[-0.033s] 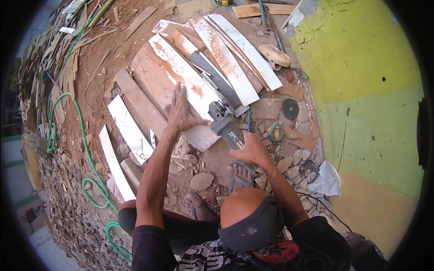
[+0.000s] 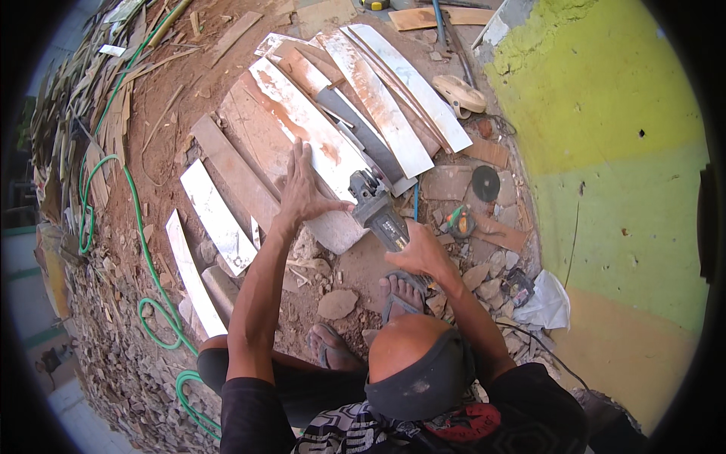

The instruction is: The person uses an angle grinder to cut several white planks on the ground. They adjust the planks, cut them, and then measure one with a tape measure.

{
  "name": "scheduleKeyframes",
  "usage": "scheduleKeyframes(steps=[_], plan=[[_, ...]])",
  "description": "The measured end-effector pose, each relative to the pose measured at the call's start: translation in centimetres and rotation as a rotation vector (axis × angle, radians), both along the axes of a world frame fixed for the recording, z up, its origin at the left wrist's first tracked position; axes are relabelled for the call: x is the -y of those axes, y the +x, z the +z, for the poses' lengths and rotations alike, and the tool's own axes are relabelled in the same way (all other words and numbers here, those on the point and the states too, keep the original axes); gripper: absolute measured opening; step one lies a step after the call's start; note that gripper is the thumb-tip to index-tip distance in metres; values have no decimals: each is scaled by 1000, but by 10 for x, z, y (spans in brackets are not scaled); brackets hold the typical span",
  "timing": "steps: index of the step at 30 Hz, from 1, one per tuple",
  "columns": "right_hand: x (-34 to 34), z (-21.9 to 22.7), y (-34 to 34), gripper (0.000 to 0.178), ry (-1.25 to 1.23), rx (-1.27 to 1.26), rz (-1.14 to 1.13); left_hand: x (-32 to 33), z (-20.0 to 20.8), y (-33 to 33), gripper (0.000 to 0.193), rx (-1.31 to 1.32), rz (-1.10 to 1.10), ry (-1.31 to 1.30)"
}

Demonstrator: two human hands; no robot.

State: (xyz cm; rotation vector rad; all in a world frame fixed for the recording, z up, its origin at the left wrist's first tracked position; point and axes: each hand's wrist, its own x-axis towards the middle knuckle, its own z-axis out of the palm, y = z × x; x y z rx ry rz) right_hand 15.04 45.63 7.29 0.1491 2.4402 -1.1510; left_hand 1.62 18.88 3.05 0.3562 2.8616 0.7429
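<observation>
My right hand [image 2: 417, 250] is wrapped round the dark body of an angle grinder [image 2: 384, 221]. The grinder's head rests at the near end of a long white board [image 2: 306, 117] smeared with brown dirt. My left hand [image 2: 305, 189] lies with its fingers stretched out along that board, pressing on it. Its thumb reaches across to the side of the grinder's head. Under the white board is a wider brown board [image 2: 246, 125], with its rounded near end by my feet. The cutting edge of the grinder's disc is hidden.
More white and grey strips [image 2: 378, 102] lie at the far right of the board. A black disc [image 2: 485, 183], a tape measure [image 2: 460, 222] and a clog [image 2: 459, 94] sit near the yellow-green wall [image 2: 605, 166]. A green hose [image 2: 144, 219] snakes over rubble at left. A power cord [image 2: 544, 346] trails right.
</observation>
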Motion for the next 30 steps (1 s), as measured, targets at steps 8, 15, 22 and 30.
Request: scheduleKeyframes(steps=[8, 15, 22, 30], plan=[[0, 12, -1, 58, -26, 94, 10, 1, -6, 0, 178, 2, 24, 1], [-3, 8, 8, 46, -32, 29, -16, 0, -2, -1, 176, 30, 58, 11], [-4, 9, 15, 46, -34, 2, -30, 1, -6, 1, 176, 7, 60, 13], [-9, 10, 20, 47, -54, -4, -32, -5, 5, 0, 176, 73, 71, -27]])
